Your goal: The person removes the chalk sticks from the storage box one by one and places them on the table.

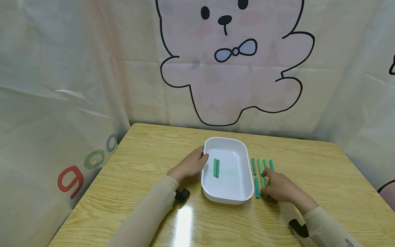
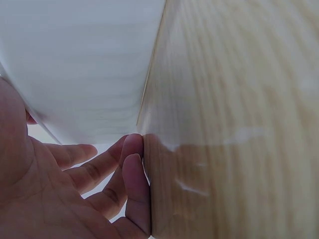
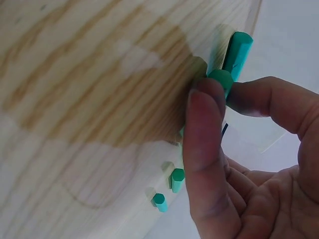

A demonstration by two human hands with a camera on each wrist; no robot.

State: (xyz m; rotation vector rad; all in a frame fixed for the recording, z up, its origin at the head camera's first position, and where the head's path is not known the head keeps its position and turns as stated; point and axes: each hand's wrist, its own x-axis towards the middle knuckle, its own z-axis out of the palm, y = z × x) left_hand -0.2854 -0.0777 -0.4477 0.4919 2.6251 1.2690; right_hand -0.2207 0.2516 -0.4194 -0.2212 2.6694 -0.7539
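A white plastic tub [image 1: 227, 195] stands on the table, two green chalk-like sticks [image 1: 216, 168] lying side by side in it. At its left wall my left hand [image 1: 192, 163] holds the tub, thumb at the rim and fingers outside, low against the tabletop in the left wrist view. Right of the tub, my right hand [image 1: 279, 187] pinches a green six-sided stick [image 3: 221, 77] between thumb and finger, close over the wood. Beside it lies a teal stick [image 1: 256, 188]. Several more green and teal sticks [image 1: 253, 166] form a row just behind.
The wooden table [image 1: 154, 147] reaches back to a curtain [image 1: 142, 92] with a cartoon bear on it. A black wrist mount [image 1: 182, 195] sits at the left cuff and another black mount [image 1: 298, 228] at the right cuff.
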